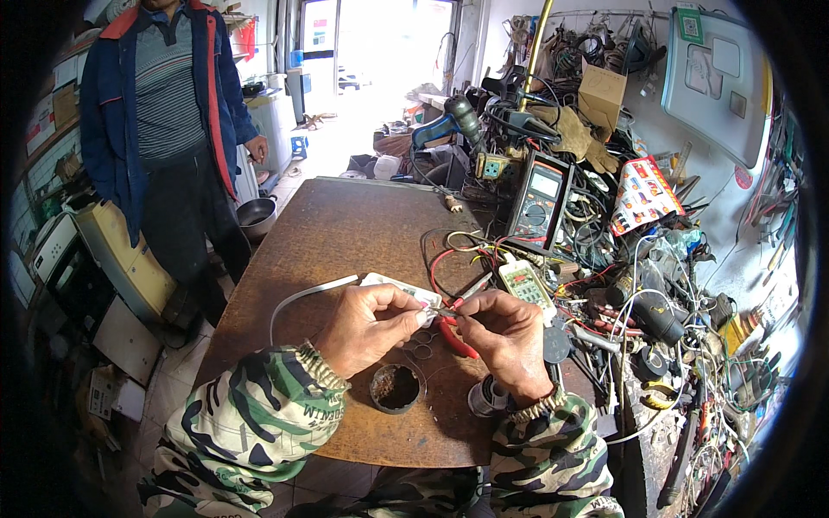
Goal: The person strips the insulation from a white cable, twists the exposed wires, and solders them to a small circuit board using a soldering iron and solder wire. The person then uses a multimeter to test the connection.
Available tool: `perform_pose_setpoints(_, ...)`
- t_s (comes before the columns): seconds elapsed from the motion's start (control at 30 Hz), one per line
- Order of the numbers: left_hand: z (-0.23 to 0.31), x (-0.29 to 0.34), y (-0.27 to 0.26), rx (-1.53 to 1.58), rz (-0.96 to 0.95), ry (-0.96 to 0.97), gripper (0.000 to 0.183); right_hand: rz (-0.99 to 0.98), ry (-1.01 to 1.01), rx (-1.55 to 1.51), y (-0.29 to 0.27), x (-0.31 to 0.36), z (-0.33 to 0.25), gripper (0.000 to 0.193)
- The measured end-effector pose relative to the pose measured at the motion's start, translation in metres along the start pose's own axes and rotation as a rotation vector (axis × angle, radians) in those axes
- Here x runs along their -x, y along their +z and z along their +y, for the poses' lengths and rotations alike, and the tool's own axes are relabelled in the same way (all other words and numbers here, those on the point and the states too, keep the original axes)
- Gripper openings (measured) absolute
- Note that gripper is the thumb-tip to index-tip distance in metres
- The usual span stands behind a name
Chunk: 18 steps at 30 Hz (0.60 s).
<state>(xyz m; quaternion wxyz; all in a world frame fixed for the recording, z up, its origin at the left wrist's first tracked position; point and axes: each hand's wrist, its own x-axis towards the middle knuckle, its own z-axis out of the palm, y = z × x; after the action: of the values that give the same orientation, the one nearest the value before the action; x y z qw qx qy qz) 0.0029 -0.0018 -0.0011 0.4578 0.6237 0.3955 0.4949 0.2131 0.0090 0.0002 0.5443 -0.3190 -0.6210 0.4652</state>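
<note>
My left hand [367, 330] and my right hand [508, 338] meet over the wooden table [345, 233], each closed in a pinch. Something small and thin lies between their fingertips, too small to name. Behind my left fingers is a white plastic case [399, 287], partly hidden, with a pale flat cable [298, 296] curving away to its left. Red-handled pliers [458, 339] lie under and between my hands. Beside them show the metal finger rings of a tool [419, 348]. A round tin [395, 388] with brown contents stands nearer me. By my right wrist is a wire spool [488, 398].
A multimeter [541, 200] leans at the right, near a small green circuit board [525, 285]. Tangled wires and tools [643, 302] crowd the right side. A blue heat gun [440, 128] sits at the far edge. A person [168, 129] stands at the left.
</note>
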Motion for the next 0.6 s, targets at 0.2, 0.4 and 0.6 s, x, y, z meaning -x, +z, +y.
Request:
perform_pose_setpoints(0.2, 0.0012, -0.0003, 0.001, 0.008, -0.008, 0.004, 0.015, 0.011, -0.005, -0.023, 0.0006, 0.0007, -0.0019, 0.006)
perform_pose_setpoints(0.4, 0.0006, 0.0005, 0.0007, 0.042, -0.004, -0.002, 0.016, 0.012, 0.046, -0.01, -0.0005, 0.0007, -0.0026, 0.006)
perform_pose_setpoints(0.6, 0.0037, 0.0002, 0.0021, 0.023, -0.007, -0.009, 0.017, 0.013, -0.006, -0.008, -0.0003, 0.0005, -0.0012, 0.006)
